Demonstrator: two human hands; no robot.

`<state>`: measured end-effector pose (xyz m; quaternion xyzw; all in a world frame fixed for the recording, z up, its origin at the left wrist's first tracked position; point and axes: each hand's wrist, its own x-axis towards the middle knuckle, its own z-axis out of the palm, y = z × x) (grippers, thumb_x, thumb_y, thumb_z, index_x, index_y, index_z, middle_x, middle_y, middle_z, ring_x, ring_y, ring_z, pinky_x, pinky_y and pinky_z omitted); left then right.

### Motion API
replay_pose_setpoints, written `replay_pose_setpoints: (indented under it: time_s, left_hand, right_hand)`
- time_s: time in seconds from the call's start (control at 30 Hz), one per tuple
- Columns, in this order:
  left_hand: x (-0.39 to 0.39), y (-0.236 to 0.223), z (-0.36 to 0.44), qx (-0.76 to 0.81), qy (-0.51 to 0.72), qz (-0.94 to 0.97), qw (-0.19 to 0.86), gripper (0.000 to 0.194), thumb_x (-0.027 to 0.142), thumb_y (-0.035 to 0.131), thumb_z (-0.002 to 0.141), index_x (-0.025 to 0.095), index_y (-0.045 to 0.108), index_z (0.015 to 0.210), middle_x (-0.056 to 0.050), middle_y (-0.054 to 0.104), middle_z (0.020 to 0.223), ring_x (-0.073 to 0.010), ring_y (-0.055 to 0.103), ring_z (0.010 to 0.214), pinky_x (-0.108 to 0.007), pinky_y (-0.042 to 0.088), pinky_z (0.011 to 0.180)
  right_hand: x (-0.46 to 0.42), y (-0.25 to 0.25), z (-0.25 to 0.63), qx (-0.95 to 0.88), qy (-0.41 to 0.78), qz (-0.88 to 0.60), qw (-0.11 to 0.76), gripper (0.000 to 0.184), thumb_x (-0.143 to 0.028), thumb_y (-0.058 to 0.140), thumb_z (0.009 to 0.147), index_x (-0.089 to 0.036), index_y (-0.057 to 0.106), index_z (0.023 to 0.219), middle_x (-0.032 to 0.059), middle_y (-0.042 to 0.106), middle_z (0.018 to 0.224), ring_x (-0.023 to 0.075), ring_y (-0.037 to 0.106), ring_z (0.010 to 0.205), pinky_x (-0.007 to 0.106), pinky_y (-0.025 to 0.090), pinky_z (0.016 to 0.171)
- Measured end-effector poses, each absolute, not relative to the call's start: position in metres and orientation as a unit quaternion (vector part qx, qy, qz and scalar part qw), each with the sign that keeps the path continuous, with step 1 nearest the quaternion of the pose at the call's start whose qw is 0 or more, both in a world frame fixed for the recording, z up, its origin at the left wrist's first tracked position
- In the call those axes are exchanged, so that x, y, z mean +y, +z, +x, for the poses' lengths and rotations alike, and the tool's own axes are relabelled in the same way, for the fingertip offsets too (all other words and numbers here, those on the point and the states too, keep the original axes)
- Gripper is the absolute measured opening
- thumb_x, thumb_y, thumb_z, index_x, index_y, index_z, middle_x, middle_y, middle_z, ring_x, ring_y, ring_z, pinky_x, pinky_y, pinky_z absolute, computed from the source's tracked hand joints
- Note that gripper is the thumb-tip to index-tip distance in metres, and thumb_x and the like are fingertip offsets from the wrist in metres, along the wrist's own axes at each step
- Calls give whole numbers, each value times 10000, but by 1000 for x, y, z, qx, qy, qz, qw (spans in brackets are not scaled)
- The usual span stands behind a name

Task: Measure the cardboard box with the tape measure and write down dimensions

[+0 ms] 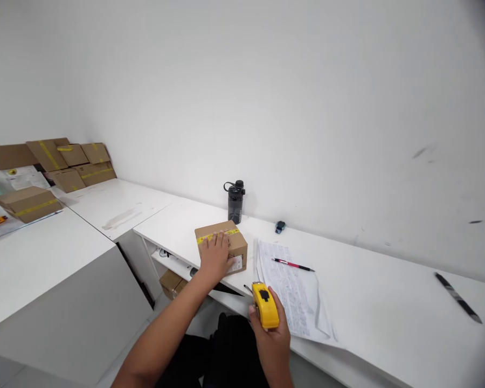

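Right grip [278, 338] wrapped round tape measure [267, 310]; left grip [215, 257] spread flat on box [238, 249]. Box near front edge of desk [372, 307]: uneven press could tip it off.

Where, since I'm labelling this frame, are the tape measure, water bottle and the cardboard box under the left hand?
Tape measure [269, 312]: head view, yellow casing.
Water bottle [235, 206]: head view, dark body.
Cardboard box [235, 241]: head view, right part of top face.

Dark bottle [235, 205] near the wall [267, 108]
To its right lies a small dark object [280, 227]; taped cartons [73, 155] stand stacked far left.
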<state>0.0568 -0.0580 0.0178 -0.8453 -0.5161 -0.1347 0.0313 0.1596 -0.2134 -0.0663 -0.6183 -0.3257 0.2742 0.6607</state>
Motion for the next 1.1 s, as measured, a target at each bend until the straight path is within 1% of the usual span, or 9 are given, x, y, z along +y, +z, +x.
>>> replay_pose_setpoints:
  time_s: [0.2, 0.33, 0.5, 0.63, 0.73, 0.83, 0.93, 1.0, 1.1]
  left_hand:
    - [-48, 17, 15, -492, -251, -834, 11, 608, 444, 539, 873, 247, 383, 1427, -86, 404, 1490, -280, 322, 1398, -456, 246, 1146]
    - [-47, -17, 3, -533, -428, -718, -130, 593, 459, 415, 928, 258, 286, 1471, -63, 433, 1473, -214, 400, 1356, -371, 363, 1092]
    - [-57, -77, 16, -488, -499, -669, -255, 584, 480, 368, 932, 220, 285, 1449, -103, 478, 1422, -214, 477, 1291, -350, 436, 1017]
    - [-79, -77, 18, -515, -553, -634, -164, 600, 508, 423, 905, 210, 305, 1413, -136, 371, 1469, -254, 358, 1367, -424, 351, 1092]
    - [-112, -63, 17, -530, -576, -608, -133, 442, 539, 421, 891, 256, 490, 1224, -126, 494, 1312, -287, 407, 1300, -481, 314, 1096]
    - [-148, -60, 21, -491, -484, -627, -362, 347, 591, 457, 861, 289, 564, 993, -68, 612, 950, -251, 585, 956, -428, 458, 887]
    - [-169, -63, 22, -424, -380, -554, -607, 484, 687, 580, 732, 262, 522, 956, 10, 553, 714, -158, 542, 622, -303, 437, 610]
    - [-175, -63, 17, -403, -342, -512, -677, 542, 695, 644, 667, 232, 514, 916, 31, 531, 677, -104, 479, 537, -248, 368, 546]
    - [-180, -59, 4, -402, -287, -490, -718, 475, 611, 695, 687, 189, 546, 845, 24, 541, 677, -71, 455, 529, -222, 340, 547]
  right_hand:
    - [-229, -97, 170, -288, 290, -616, 674, 662, -473, 708, 700, -210, 527, 1280, 99, 571, 1308, 305, 531, 1202, 398, 458, 983]
    - [-227, -97, 175, -279, 300, -623, 666, 677, -479, 734, 679, -226, 512, 1267, 95, 579, 1280, 289, 567, 1150, 364, 500, 918]
    - [-224, -90, 165, -292, 298, -597, 685, 616, -502, 740, 662, -220, 546, 1175, 88, 622, 1173, 267, 607, 1055, 343, 522, 863]
    - [-223, -88, 156, -293, 317, -562, 706, 575, -529, 746, 642, -207, 609, 1098, 86, 678, 1057, 255, 636, 940, 330, 537, 789]
    - [-223, -88, 156, -311, 350, -532, 705, 552, -528, 773, 606, -206, 656, 1039, 91, 699, 1018, 244, 650, 868, 323, 541, 753]
    - [-225, -90, 158, -348, 391, -498, 691, 557, -529, 771, 591, -224, 669, 1045, 81, 712, 956, 222, 660, 755, 322, 542, 692]
    - [-231, -92, 159, -393, 408, -486, 666, 531, -537, 744, 594, -241, 681, 1031, 79, 713, 914, 233, 666, 733, 344, 542, 690]
    - [-236, -94, 159, -420, 398, -495, 648, 500, -539, 729, 595, -251, 691, 1002, 87, 709, 935, 256, 671, 779, 364, 543, 714]
    - [-242, -99, 158, -449, 398, -493, 630, 469, -531, 717, 611, -268, 690, 997, 95, 700, 965, 281, 671, 846, 381, 539, 742]
